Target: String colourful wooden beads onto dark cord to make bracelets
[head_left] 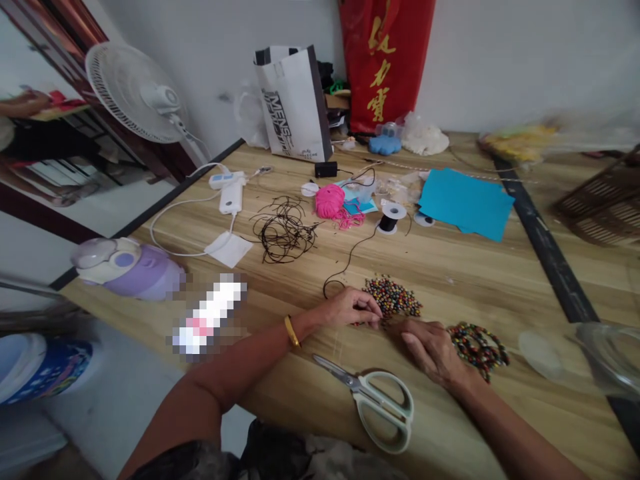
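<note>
Head view: shows left hand at near-left edge of loose beads, mixed dark, red and yellow, piled on wood-look bench. Left grip: thumb and fingers pinched together; too small to tell whether on a bead or thread. Right hand just right of same pile, knuckles up, fingers curled in toward left hand. Right grip: can't tell, fingertips hidden. Has bead strands in coils just beyond right hand, partly behind wrist; contact unclear. Gold bracelet on left wrist.

Open scissors near front edge, between forearms, blades pointing up-left. Black thread running from spool down to a loop just above left hand. Farther back: pink yarn, tangle of dark cord left of it, blue sheets right of spool. At left side, power strip, purple-and-cream container, pixelated item. Against wall, white paper bag and red bag. Fan past far-left corner, another person's hand beyond.
</note>
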